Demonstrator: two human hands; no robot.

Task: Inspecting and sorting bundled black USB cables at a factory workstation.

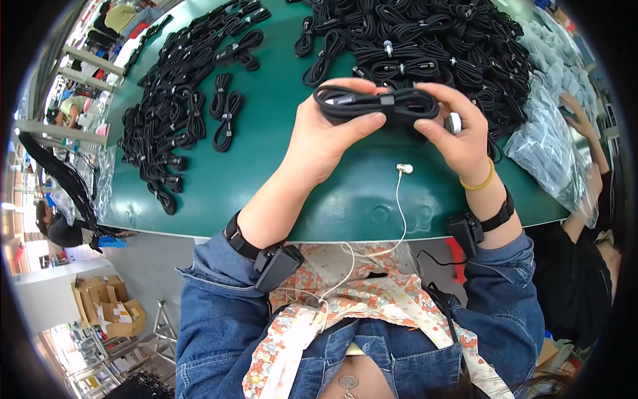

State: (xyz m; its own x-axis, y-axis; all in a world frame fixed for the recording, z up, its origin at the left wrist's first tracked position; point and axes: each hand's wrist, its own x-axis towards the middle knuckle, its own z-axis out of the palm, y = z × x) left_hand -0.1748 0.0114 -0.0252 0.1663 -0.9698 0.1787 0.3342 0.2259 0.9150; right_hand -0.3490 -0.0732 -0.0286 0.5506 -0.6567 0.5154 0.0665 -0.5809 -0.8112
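A coiled black cable (352,105), bound at its middle with a dark strap, is held up level above the table. My left hand (318,136) is closed on its left end, thumb in front and fingers behind. Around the right end, my right hand (462,143) pinches it between thumb and fingers. A small round white-and-black piece (453,123) also sits in my right hand, against the fingers; what it is I cannot make out. Just beyond my hands lies a big heap of similar coiled cables (425,40).
More coiled cables (173,100) spread over the left of the green table (266,179). White earphones (405,169) lie near its front edge, their wire trailing to my lap. Clear plastic bags (548,143) of grey pieces are on the right, beside another person's arm (585,126).
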